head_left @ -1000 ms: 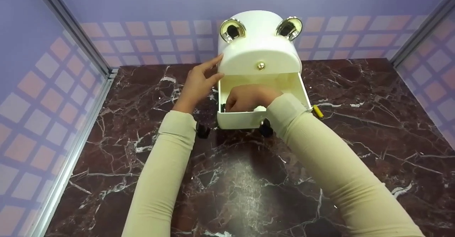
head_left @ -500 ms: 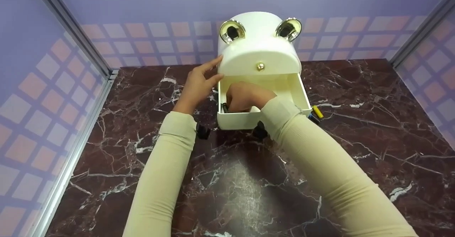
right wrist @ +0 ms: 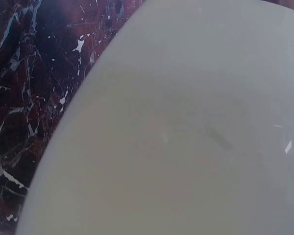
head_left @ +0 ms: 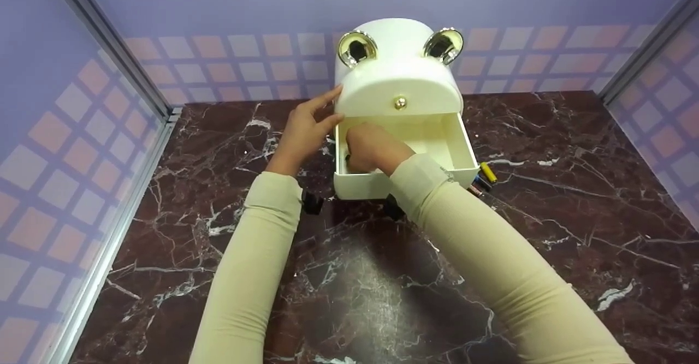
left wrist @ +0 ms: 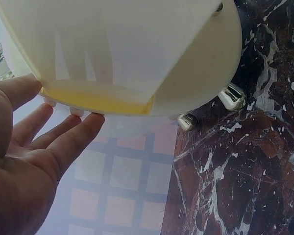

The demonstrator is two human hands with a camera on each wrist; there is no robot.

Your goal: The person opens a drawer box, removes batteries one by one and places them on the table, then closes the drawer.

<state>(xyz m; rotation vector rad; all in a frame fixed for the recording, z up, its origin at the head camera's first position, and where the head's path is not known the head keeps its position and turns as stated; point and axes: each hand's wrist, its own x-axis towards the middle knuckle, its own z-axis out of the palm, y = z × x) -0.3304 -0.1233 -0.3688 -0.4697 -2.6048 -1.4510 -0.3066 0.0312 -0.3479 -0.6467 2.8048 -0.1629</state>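
Observation:
A white frog-shaped drawer box (head_left: 396, 53) stands at the back wall, its lower drawer (head_left: 407, 183) pulled out. My left hand (head_left: 307, 129) steadies its left side, fingers extended, fingertips and thumb touching the shell; the left wrist view shows the hand (left wrist: 44, 142) against the pale rim. My right hand (head_left: 371, 148) reaches into the drawer's front left corner with fingers bent down. At its fingertips shows a small dark cylinder (head_left: 348, 157), which it seems to pinch; most of that is hidden. In the right wrist view, the white drawer front (right wrist: 161, 147) fills the picture.
Right of the drawer, a yellow battery-like cylinder (head_left: 488, 172), a blue-and-dark one (head_left: 483, 182) and a reddish one (head_left: 475, 190) lie on the dark marbled tabletop (head_left: 349, 276). A gold knob (head_left: 400, 103) sticks out from the upper front. Purple tiled walls (head_left: 218, 61) enclose the table.
My right hand has shifted slightly back and left within the drawer, covering more of the dark cylinder. Its arm moved left, uncovering the blue and reddish cylinders. The left hand stayed still.

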